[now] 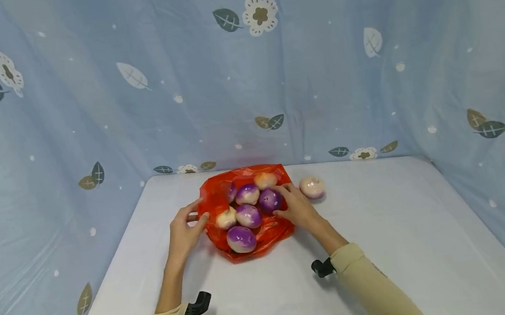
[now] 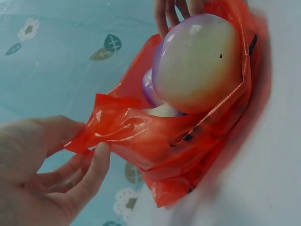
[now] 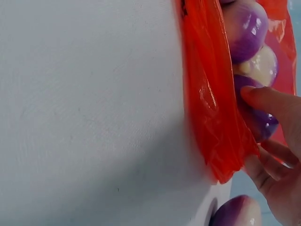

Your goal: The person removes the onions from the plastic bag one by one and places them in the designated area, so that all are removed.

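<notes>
On the white desk (image 1: 391,245), several purple-and-white turnips (image 1: 248,215) are held in a red plastic bag (image 1: 267,227). Its left edge is pinched between the thumb and fingers of the left hand (image 1: 186,234). At the bag's right side, a mostly purple turnip (image 1: 268,200) is grasped by the thumb and fingers of the right hand (image 1: 300,208). Just beside that hand, outside the bag, a loose turnip (image 1: 312,187) is rested on the desk. Behind, a blue patterned cloth (image 1: 203,83) is hung.

Red bag (image 1: 270,231), purple-and-white turnips (image 1: 241,240)
</notes>
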`<state>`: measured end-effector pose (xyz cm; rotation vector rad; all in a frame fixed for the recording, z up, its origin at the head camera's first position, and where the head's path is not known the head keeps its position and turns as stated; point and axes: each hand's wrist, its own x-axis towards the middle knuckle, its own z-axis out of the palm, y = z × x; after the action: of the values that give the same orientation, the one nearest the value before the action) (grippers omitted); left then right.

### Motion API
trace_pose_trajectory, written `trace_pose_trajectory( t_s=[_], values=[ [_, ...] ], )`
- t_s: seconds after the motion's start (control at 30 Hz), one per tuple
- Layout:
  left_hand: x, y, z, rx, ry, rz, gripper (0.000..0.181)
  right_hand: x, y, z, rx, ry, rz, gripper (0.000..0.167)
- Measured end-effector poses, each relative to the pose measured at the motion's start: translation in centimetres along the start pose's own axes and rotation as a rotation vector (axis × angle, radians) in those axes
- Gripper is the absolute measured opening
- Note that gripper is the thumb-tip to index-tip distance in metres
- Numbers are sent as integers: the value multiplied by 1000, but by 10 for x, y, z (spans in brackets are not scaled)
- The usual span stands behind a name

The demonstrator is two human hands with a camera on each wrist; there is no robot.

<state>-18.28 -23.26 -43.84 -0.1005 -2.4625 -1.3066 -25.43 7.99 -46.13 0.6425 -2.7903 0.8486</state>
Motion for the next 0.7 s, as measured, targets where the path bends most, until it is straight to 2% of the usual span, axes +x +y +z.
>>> trace_pose_trajectory(
  t_s=[0.2,0.33,0.5,0.7],
  values=[
    [-1,-3,-1,-69,-19,-28,42,1,-1,4,-29,-10,73,69],
    [5,-3,0,-122,-25,-41,41,6,-2,4,-40,-16,104,69],
    [7,-5,1,-118,-37,-48,43,6,-3,3,-23,-21,110,68],
    [6,-7,2,-155,-56,-68,41,3,-3,1,-4,-33,110,69]
  ],
)
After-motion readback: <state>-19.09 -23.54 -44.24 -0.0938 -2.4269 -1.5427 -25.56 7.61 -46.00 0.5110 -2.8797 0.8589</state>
